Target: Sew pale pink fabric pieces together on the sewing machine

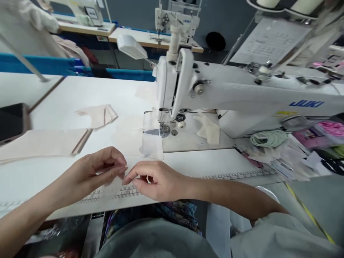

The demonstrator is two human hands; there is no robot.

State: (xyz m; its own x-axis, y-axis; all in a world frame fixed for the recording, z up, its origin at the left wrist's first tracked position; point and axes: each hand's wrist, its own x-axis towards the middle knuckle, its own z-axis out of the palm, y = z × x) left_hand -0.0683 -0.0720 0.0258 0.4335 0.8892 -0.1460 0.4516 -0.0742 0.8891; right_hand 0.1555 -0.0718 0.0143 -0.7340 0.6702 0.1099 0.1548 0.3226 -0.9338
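Both hands, left hand (100,168) and right hand (153,179), pinching sheer fabric piece (118,182), fingertips meeting.

white juki sewing machine (242,93) mid-table; folded fabric (98,115) left; green elastic coil (268,138) right.

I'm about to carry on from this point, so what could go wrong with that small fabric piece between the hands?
1. The left hand and right hand pinch the thin pale fabric piece only by fingertips; the grip could slip and misalign it on the table's ruler strip.
2. It nearly matches the white table, so edges are easily misjudged.
3. The needle area sits close ahead of the fingers.
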